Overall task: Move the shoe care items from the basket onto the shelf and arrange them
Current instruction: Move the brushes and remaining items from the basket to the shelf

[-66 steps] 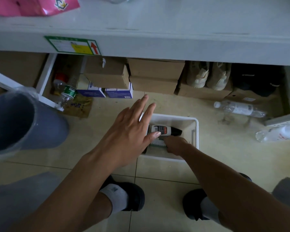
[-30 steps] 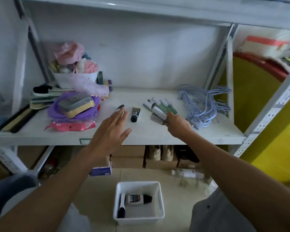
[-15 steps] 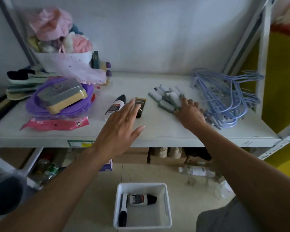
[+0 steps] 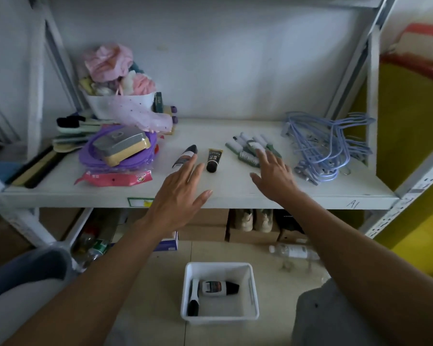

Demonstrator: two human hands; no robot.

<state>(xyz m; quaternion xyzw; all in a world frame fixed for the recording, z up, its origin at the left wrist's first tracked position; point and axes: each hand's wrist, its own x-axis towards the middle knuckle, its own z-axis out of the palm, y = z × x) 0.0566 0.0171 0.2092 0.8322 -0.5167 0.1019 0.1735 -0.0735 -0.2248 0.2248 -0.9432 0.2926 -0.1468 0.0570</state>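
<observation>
The lower end of the shelf bottle [image 4: 186, 155] is covered by the left hand [image 4: 178, 196]. The brushes [image 4: 245, 153], at 2 o'clock from that hand, are partly hidden by the right hand [image 4: 273, 176]. Print on the basket bottle [image 4: 218, 288] cannot be read. Both forearms are cut off at 6 o'clock.

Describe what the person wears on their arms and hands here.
Nothing shows on either. The left hand and right hand are bare: no gloves, rings or watch. The left forearm and right forearm are bare too, with no sleeve in view.
</observation>
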